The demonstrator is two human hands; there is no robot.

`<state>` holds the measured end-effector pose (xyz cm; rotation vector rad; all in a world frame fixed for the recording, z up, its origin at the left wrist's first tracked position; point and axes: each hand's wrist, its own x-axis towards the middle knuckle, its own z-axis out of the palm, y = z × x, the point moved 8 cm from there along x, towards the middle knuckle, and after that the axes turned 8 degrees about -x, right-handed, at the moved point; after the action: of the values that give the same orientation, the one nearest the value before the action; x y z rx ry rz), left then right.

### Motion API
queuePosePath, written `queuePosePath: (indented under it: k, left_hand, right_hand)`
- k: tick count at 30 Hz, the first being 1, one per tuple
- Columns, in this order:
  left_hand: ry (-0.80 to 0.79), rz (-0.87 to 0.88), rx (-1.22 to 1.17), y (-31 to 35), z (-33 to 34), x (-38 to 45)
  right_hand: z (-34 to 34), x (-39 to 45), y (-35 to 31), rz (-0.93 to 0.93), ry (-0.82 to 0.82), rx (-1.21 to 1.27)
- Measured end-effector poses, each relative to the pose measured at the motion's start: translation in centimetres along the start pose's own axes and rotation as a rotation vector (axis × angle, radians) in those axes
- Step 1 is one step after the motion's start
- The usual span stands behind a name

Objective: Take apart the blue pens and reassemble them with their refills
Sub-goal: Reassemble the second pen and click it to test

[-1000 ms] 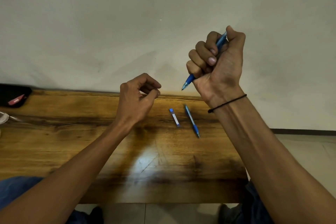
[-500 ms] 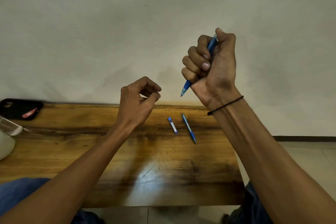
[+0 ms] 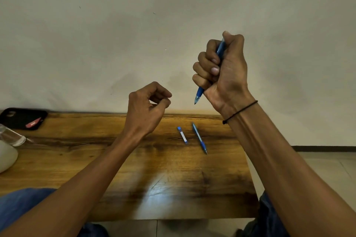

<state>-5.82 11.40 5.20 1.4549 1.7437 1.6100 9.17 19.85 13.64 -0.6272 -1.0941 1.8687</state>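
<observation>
My right hand (image 3: 225, 71) is raised above the table in a fist around a blue pen (image 3: 199, 94), tip pointing down and left, thumb on its top end. My left hand (image 3: 146, 109) hovers lower to the left with fingers curled and thumb meeting the fingertips; whether anything small sits between them I cannot tell. A second blue pen (image 3: 199, 138) lies on the wooden table (image 3: 115, 159) near the far edge. Beside it, to the left, lies a short blue and white piece (image 3: 182, 134).
A black case (image 3: 21, 117) with a red item on it sits at the table's far left corner. A clear glass (image 3: 11, 136) and a white rounded object (image 3: 5, 157) stand at the left edge. A pale wall rises behind the table; tiled floor lies to the right.
The view has shifted slightly, so the table sits lower in frame. My right hand holds the pen a little more upright. The left hand keeps its pose.
</observation>
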Motion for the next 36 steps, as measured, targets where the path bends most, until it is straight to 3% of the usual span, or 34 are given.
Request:
queuePosePath:
  k: [8,12,16,21,33,36]
  left_hand:
    - [-0.073,0.018,-0.018,0.3,0.7,0.0]
    - [-0.264,0.169,0.082,1.7,2.8,-0.9]
    - [-0.327,0.359,0.224,3.0,4.0,-2.2]
    - [-0.275,0.559,0.336,4.8,4.2,-3.1]
    - [-0.081,0.727,0.476,6.1,3.8,-3.5]
    - [-0.042,0.690,0.464,5.9,3.6,-3.4]
  right_hand:
    - [-1.1,0.4,0.7,0.079,0.118,-0.230]
    - [-1.9,0.3,1.2,0.125,0.177,-0.230]
    - [-2.1,0.4,1.1,0.137,0.186,-0.312]
    - [-2.3,0.4,1.3,0.134,0.207,-0.371]
    - [-1.4,0.5,2.9,0.159,0.111,-0.354]
    - [-1.3,0.5,3.3,0.177,0.081,-0.358]
